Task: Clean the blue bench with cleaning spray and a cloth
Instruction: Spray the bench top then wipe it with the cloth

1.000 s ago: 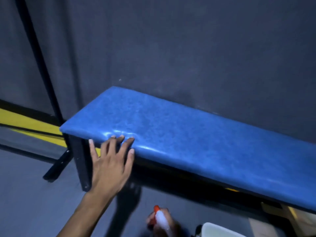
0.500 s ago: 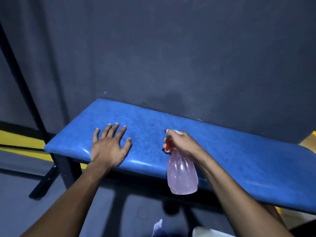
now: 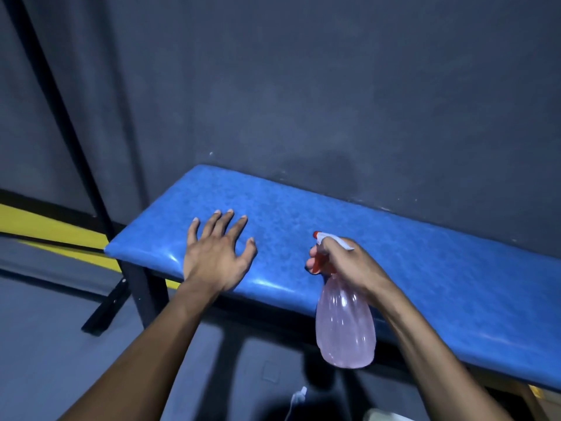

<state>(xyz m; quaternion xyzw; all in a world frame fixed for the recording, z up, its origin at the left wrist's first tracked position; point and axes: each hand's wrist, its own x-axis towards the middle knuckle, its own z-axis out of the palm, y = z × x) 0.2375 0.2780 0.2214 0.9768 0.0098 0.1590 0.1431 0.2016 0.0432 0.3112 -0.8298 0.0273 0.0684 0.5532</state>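
Note:
The blue padded bench (image 3: 425, 268) runs from centre left to the right edge, against a dark wall. My left hand (image 3: 217, 255) lies flat on its left end, fingers spread, holding nothing. My right hand (image 3: 343, 262) grips the neck of a clear pink spray bottle (image 3: 344, 326) with a red trigger and white nozzle, held above the bench's front edge with the nozzle pointing left toward my left hand. No cloth is in view.
A black slanted pole (image 3: 60, 117) stands left of the bench, with its foot on the grey floor. A yellow stripe (image 3: 45, 226) runs along the wall's base at the left. A pale object (image 3: 385, 416) and a small white item (image 3: 299, 396) lie at the bottom edge.
My right hand has come up from the floor with the spray bottle to the bench's front edge. My left hand has slid from the front edge further onto the seat.

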